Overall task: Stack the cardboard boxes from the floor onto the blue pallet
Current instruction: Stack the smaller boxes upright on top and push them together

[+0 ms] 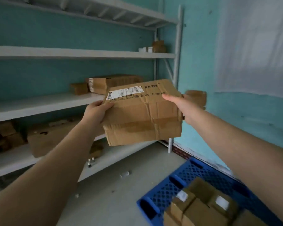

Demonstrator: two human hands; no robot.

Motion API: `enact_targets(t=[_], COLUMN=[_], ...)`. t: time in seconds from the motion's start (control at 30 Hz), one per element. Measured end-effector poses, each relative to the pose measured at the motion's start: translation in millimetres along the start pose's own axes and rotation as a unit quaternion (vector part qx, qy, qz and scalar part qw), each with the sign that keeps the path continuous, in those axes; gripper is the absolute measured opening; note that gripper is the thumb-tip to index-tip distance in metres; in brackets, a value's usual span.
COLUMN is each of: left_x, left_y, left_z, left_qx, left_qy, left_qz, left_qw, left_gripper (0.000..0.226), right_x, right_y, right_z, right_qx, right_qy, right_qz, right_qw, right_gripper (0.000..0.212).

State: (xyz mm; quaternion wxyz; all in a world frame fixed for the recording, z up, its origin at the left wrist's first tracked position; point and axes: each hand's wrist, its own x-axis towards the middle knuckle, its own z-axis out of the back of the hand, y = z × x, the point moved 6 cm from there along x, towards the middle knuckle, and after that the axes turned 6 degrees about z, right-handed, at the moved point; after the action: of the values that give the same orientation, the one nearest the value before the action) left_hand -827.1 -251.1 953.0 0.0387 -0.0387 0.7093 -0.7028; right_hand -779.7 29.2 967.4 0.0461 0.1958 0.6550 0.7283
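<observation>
A creased, dented cardboard box (142,111) with a white shipping label is held in the air between both hands. The left hand (96,110) grips its left top corner, thumb on top. The right hand (178,101) lies flat against its right side, fingers straight. Below the right forearm, the blue lattice plastic pallet (186,175) carries small taped boxes (201,204), cut off at the frame edge.

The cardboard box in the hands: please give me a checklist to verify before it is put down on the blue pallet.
1. Left hand grips the cardboard box at its left corner: ok.
2. Right hand secure: not ok, it rests with straight fingers on the top right.
3. Box is level: not ok, tilted.
4. Box is sound: not ok, creased and dented.
5. Free space on the blue pallet: ok, bare grid beyond the boxes already there.
6. Underside support: cannot tell.
</observation>
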Motion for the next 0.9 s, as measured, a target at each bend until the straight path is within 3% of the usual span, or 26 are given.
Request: enact_targets(t=[0.3, 0.53, 0.77, 0.9], left_x=[-46, -101, -136, -139], left_y=[24, 26, 48, 67], left_z=[-217, -373, -489, -532], left_qx=[-0.001, -0.010, -0.005, 0.009], left_qy=[0.201, 0.299, 0.347, 0.374], left_qz=[-0.003, -0.014, 0.015, 0.054], left_qw=[0.979, 0.954, 0.938, 0.926], left_gripper=[0.064, 0.047, 0.055, 0.053], right_x=[-71, -112, -128, -123], right_y=[-10, -20, -45, -65], right_z=[210, 351, 452, 485], right_qx=[-0.005, 0.007, -0.021, -0.039], right_qy=[-0.201, -0.302, -0.345, -0.374], right_qz=[-0.016, -0.031, -0.050, -0.076], right_qw=[0.980, 0.953, 0.937, 0.924], right_gripper=[0.051, 0.032, 0.038, 0.056])
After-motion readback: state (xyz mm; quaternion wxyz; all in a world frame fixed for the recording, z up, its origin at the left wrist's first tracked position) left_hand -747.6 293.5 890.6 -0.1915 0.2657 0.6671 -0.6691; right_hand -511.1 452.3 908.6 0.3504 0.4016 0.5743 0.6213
